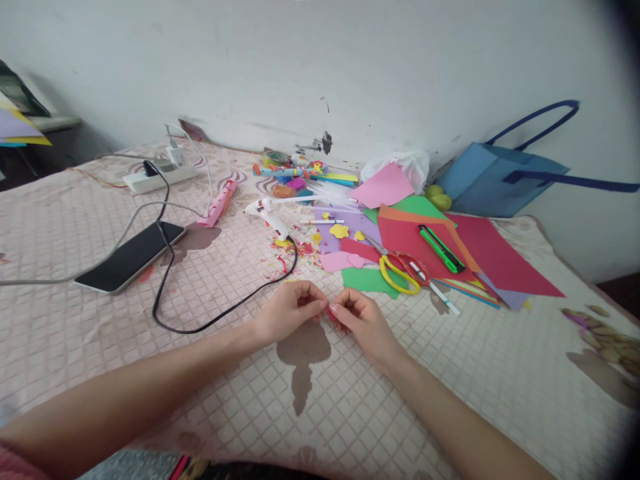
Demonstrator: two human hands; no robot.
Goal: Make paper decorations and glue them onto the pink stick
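Note:
Near the middle of the table, my left hand [295, 308] and my right hand [361, 320] meet at the fingertips. Both pinch a small red piece [331, 312], mostly hidden by the fingers; its material and shape are hard to make out. Just beyond them lie a green sheet [367, 280] and scissors with yellow and red handles [400, 273]. A white glue gun [270, 219] rests on its side past my left hand, among scattered paper scraps [300, 252]. Yellow flower-shaped cutouts [339, 231] sit on a purple sheet [360, 223].
The glue gun's black cord [225, 315] loops left around a phone [133, 259] to a power strip [160, 177]. A green box cutter [441, 249] lies on red sheets [500, 257] at the right. Behind stands a blue bag [500, 177] by the wall.

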